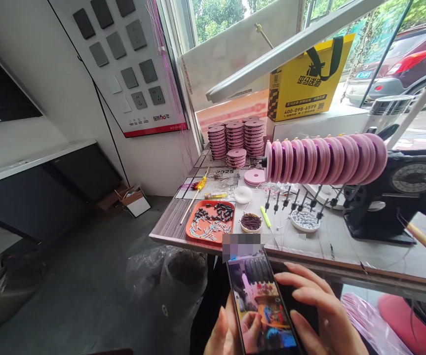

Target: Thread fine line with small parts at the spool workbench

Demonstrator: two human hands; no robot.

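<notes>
A smartphone (262,305) with a lit screen rests in my left hand (220,328), whose thumb lies along its left side. The screen shows a colourful picture with a hand in it; a blurred patch covers the phone's top. My right hand (324,308) is at the phone's right edge with its fingers bent and apart. Whether those fingertips touch the edge I cannot tell. Just beyond the phone, an orange tray (188,228) holds black pieces and small metal pins. To its right are a bowl of dark brown pins (251,223) and a green-handled screwdriver (265,216).
Pink spools (324,159) line a shaft on a black machine (416,182) at right. Several stacks of pink spools (235,140) stand behind, near a yellow bag (309,81). A bowl of grey beads (305,220) sits below the shaft. Plastic bags (175,281) lie beneath the table's left end.
</notes>
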